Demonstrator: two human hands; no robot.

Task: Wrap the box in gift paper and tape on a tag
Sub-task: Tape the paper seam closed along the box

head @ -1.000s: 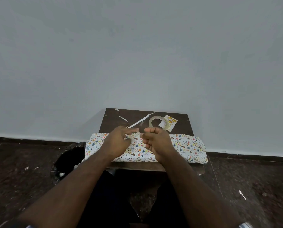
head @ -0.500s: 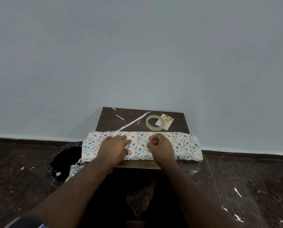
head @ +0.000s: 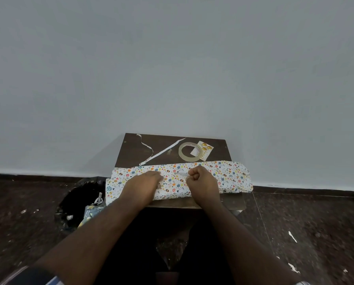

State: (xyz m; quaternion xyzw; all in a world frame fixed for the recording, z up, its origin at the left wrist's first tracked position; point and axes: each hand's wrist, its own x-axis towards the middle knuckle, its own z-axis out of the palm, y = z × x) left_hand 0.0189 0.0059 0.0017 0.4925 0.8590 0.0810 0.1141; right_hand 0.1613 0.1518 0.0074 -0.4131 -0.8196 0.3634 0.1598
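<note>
The wrapped box (head: 223, 177) lies long and low across the near edge of the small dark table (head: 130, 149), its ends overhanging both sides. It reads as light but awkward. The paper is thin, smooth and likely a bit slippery, so I'd steady it from above along the middle seam, flat-handed, and leave the soft loose ends alone. The left hand (head: 145, 185) does just that, fingers laid out and pressing on top. The right hand (head: 200, 182) is curled into a loose fist, pinching the end of a clear strip of tape (head: 181, 173) stretched over the paper between the hands.

The paper is white, scattered with small coloured eggs, hearts and leaves, and sits a little puffy, not crisp. Behind it lie the tape roll (head: 189, 151), the tag (head: 205, 150) with yellow dots tucked partly under it, and a white paper offcut (head: 163, 151).
</note>
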